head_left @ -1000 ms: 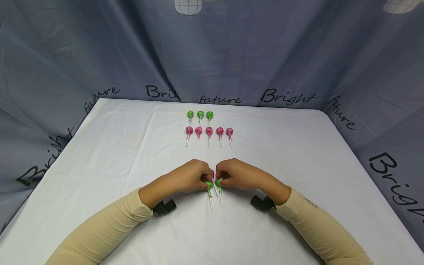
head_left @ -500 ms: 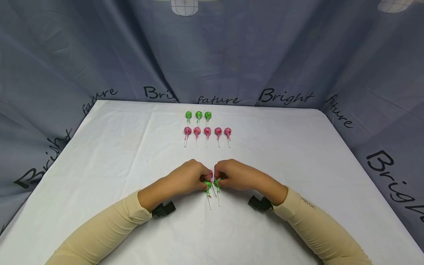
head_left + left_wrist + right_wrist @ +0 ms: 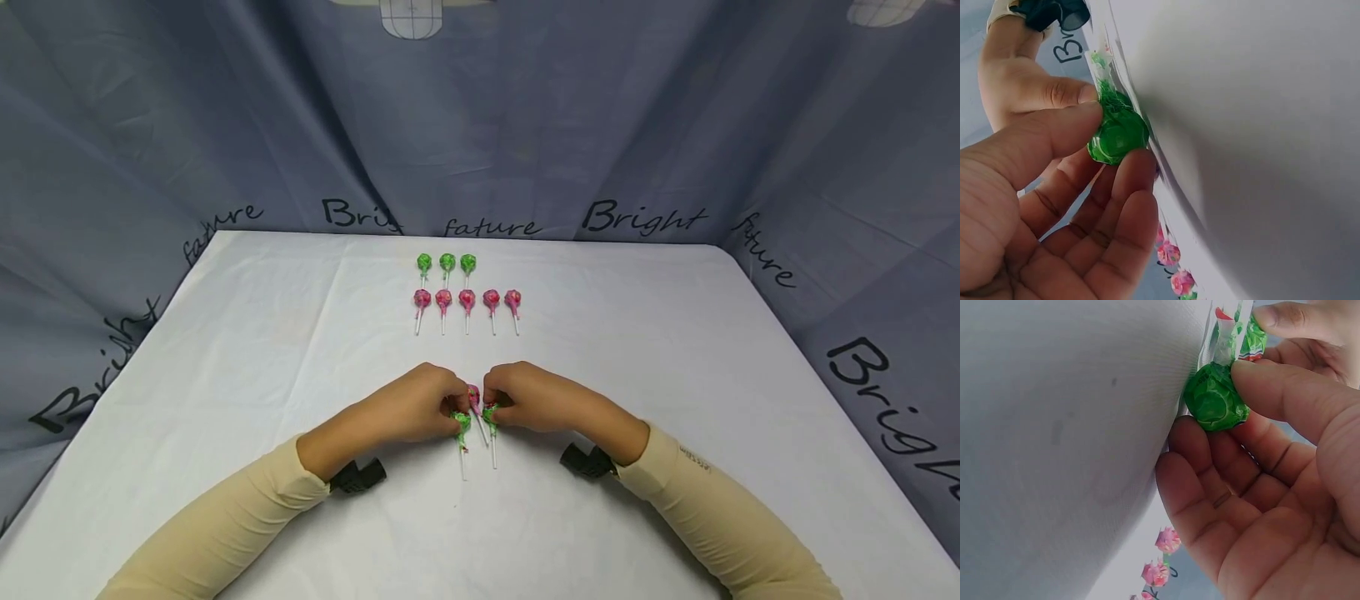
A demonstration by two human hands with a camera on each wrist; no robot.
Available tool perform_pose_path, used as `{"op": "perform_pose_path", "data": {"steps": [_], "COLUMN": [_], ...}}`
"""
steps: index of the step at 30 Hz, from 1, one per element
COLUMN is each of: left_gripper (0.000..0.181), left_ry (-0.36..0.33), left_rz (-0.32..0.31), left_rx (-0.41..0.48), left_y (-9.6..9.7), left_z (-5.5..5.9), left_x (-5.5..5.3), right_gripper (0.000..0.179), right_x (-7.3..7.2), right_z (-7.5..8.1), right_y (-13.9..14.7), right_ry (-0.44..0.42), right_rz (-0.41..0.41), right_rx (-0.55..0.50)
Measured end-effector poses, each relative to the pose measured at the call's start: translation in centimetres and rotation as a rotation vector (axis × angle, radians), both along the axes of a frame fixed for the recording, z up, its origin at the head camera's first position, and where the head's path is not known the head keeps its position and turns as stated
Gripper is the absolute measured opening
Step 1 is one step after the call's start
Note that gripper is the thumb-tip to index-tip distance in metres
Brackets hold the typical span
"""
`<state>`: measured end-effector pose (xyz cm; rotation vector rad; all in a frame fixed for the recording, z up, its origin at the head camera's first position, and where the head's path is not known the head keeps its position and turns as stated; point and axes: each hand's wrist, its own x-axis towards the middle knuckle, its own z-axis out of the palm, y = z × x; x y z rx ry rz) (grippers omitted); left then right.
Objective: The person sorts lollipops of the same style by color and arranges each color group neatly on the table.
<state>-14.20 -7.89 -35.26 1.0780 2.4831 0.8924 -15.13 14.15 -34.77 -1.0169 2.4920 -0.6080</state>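
Near the middle of the table, my left hand (image 3: 420, 406) pinches a green-wrapped lollipop (image 3: 462, 422) by its head, the white stick pointing toward me. Thumb and fingertips grip the same green lollipop (image 3: 1117, 132) in the left wrist view. Just across from it, my right hand (image 3: 534, 400) pinches another green lollipop (image 3: 491, 414); the right wrist view has this lollipop's head (image 3: 1215, 399) between thumb and curled fingers. Between the hands lies a pink lollipop (image 3: 474, 398), its stick slanting toward the right green one. Fingers hide part of each green head.
Farther back on the white-clothed table (image 3: 637, 333) stretches a row of several pink lollipops (image 3: 467, 298). Behind it are three green lollipops (image 3: 447, 262), sticks toward me. A grey printed curtain (image 3: 525, 125) hangs around the table's back and sides.
My left hand has shifted slightly left with its green lollipop, widening the gap to the right one and uncovering more of the pink lollipop. The right hand has barely moved.
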Motion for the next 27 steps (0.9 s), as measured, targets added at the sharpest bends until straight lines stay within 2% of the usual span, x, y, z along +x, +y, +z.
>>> {"op": "perform_pose_path", "data": {"steps": [11,14,21,27], "left_gripper": [0.015,0.015,0.014,0.013], "left_ry": [-0.084,-0.087,-0.061,-0.054], "left_rz": [0.041,0.042,0.033,0.044], "left_rx": [0.005,0.008,-0.012,-0.051], "left_y": [-0.8,-1.1,-1.2,-0.9], "left_z": [0.8,1.2,2.4,3.8], "left_x": [-0.4,-0.8,-2.3,-4.3], "right_gripper": [0.014,0.014,0.014,0.013], "right_x": [0.0,-0.1,-0.1,-0.1], "right_z": [0.0,-0.1,-0.1,-0.1], "right_y": [0.0,0.0,0.1,0.1], "right_ry": [0.005,0.005,0.006,-0.002], "right_rz": [0.007,0.008,0.007,0.013], "right_rx": [0.000,0.001,-0.002,-0.027]}}
